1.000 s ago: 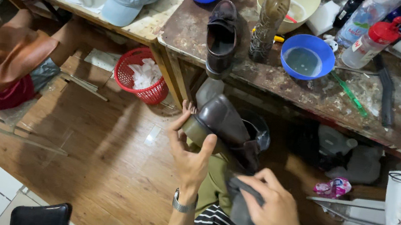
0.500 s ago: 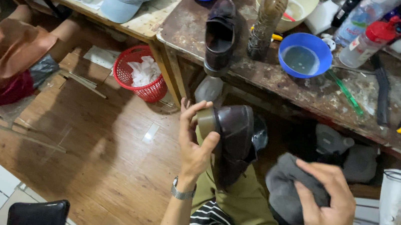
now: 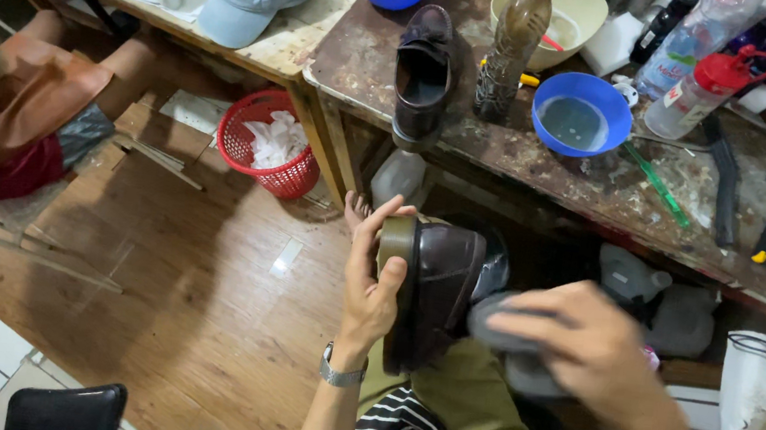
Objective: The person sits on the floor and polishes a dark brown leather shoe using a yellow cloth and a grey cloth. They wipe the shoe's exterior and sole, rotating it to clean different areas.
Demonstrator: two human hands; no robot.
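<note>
Two hands at work, near centre. Left hand [image 3: 373, 281] clamps dark brown shoe [image 3: 437, 288] on edge over the lap, fingers wrapped around the sole. Right hand [image 3: 593, 349], blurred, closed on grey cloth [image 3: 496, 319] against the upper. Risk: hard rubbing could twist the shoe loose onto the wooden floor [image 3: 170, 316].

Even, soft indoor light fell from above. The right hand [image 3: 593, 354] smeared with motion blur (edges bent slightly).
</note>
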